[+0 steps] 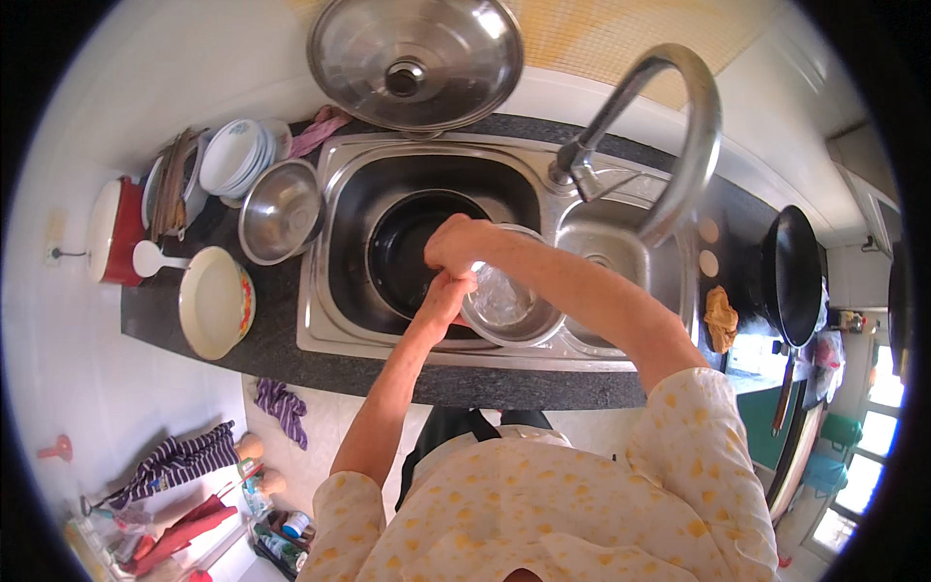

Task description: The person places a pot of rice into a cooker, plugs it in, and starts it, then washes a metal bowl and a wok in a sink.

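Observation:
Both hands meet over the larger sink basin, beside a stainless steel bowl (542, 320). Clear plastic film or a plastic bag (502, 297) lies in the bowl. My left hand (442, 302) is at the bowl's left side, its fingers near the rim and the film's edge. My right hand (458, 244) touches it from above, fingers curled; what lies between the fingers is hidden. Below them a dark round pan (396, 254) sits in the steel sink (349, 233). The bowl covers part of the basin's right side and the divider.
A curved faucet (698, 124) rises behind the smaller basin (640, 247). A large steel lid (414, 51) leans at the back wall. Left stand a metal bowl (280, 211), stacked plates (231, 156) and an enamel basin (211, 302). Right are a brown cloth (720, 319) and a wok (793, 276).

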Action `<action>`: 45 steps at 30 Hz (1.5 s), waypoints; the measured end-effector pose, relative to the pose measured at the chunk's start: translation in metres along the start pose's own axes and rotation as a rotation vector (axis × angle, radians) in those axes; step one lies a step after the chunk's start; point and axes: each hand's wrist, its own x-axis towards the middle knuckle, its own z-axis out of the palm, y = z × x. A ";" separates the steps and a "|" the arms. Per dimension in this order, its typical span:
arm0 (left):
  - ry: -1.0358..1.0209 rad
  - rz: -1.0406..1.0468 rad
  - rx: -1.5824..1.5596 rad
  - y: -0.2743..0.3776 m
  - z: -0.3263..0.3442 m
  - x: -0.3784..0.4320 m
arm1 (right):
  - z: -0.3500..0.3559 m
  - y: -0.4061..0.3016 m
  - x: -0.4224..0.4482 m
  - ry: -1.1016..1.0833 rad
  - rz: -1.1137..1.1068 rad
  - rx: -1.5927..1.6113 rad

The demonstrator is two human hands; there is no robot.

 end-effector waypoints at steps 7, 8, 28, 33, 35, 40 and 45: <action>0.009 0.096 -0.150 0.005 -0.037 -0.002 | 0.019 0.061 -0.046 0.095 0.361 0.792; 0.056 0.064 -0.182 0.007 -0.042 0.000 | 0.036 0.063 -0.048 0.153 0.430 0.959; -0.016 0.211 -0.778 -0.004 -0.051 0.029 | 0.064 -0.008 -0.031 0.838 0.511 1.796; 0.166 0.289 -0.617 -0.002 -0.043 0.020 | 0.083 -0.017 -0.018 1.040 0.655 0.919; 0.277 0.328 -0.551 -0.001 -0.042 0.022 | 0.080 -0.030 -0.014 1.013 0.544 0.397; 0.322 0.430 -0.477 -0.011 -0.047 0.034 | 0.059 -0.070 -0.009 0.602 0.199 0.725; 0.345 0.351 -0.498 -0.006 -0.060 0.034 | 0.078 -0.063 -0.006 0.721 0.092 0.642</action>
